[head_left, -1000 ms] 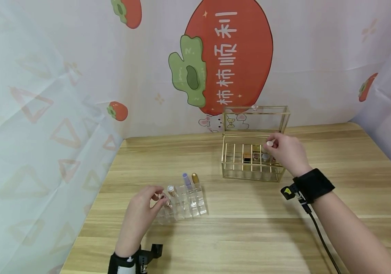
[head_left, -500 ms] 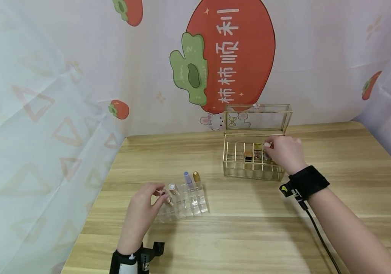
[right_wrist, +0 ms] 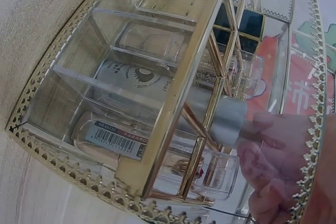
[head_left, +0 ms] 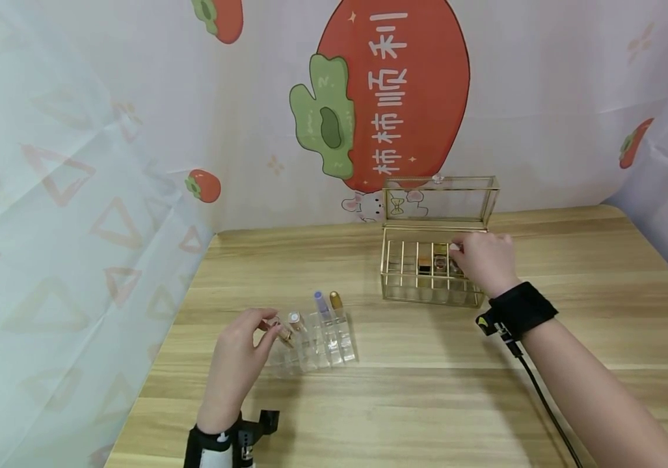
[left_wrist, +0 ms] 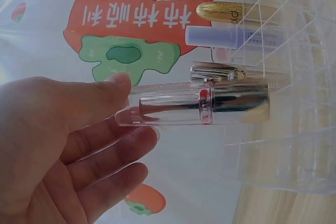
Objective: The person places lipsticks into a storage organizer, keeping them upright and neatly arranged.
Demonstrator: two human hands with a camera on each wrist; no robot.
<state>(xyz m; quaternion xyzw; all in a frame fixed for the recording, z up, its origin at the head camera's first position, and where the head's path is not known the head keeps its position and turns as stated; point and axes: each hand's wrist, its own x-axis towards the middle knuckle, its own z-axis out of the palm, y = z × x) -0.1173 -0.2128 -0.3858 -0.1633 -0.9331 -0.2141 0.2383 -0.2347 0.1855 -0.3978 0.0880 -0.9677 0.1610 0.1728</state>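
My left hand [head_left: 237, 364] pinches a lipstick [left_wrist: 239, 100] by its clear cap, thumb on one side and fingers on the other. Its shiny metallic base overlaps the clear acrylic holder [head_left: 334, 351] in the head view. Over at the gold-framed glass box [head_left: 433, 298], its lid raised, my right hand [head_left: 488, 263] grips a small white-topped thing [head_left: 455, 247], mostly covered by the fingers. Seen through the glass in the right wrist view, the fingertips [right_wrist: 254, 169] are close by the cap of a silver lip gloss tube [right_wrist: 157, 93] standing in a slot.
The holder carries a purple tube [head_left: 321, 303], a gold tube [head_left: 335, 300] and a silver-capped one [head_left: 296, 320]. A dark-capped item [head_left: 424, 266] and other cosmetics stand in the box's slots. A cable [head_left: 544, 396] trails from the right wrist. A printed curtain [head_left: 252, 117] hangs behind.
My right hand has come down from above the box to its slots, moving slightly left, with the white-topped thing in its fingers. The left hand has barely moved with the lipstick.
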